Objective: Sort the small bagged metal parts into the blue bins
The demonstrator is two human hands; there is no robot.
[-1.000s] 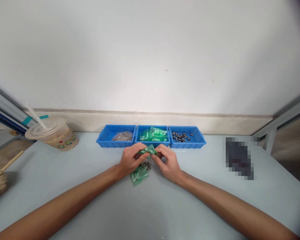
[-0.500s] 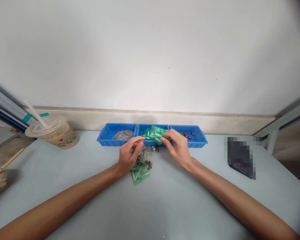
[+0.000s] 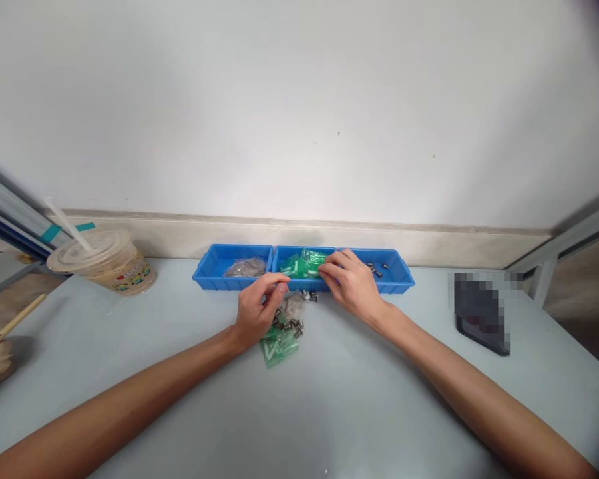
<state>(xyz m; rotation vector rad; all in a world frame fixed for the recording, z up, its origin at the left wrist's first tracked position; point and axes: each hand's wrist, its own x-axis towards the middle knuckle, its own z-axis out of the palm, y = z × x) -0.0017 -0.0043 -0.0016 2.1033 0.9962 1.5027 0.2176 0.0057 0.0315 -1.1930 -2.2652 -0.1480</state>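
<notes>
My right hand (image 3: 352, 286) reaches over the front of the middle blue bin (image 3: 304, 285), its thumb and fingers pinched at the edge of a green plastic bag (image 3: 312, 263). Pale slim pieces show inside the green bags in that bin. My left hand (image 3: 259, 303) hovers before the bins with curled fingers, thumb and index tips close together; anything between them is too small to make out. Below it on the table lie loose dark screws (image 3: 295, 326), a clear bag (image 3: 294, 306) and another green bag (image 3: 279, 347), partly hidden by that hand.
The left blue bin (image 3: 207, 266) holds clear bags (image 3: 246, 267); the right one (image 3: 398, 269) holds several screws (image 3: 377, 269). A lidded drink cup (image 3: 104, 259) with a straw stands at left. A dark pixelated object (image 3: 482, 319) lies at right. A wall rises behind the bins.
My right hand has moved slightly right, its fingers curling more. The green bag it held up at the bin's front now lies lower, among the bags in the middle bin. My left hand has barely moved.
</notes>
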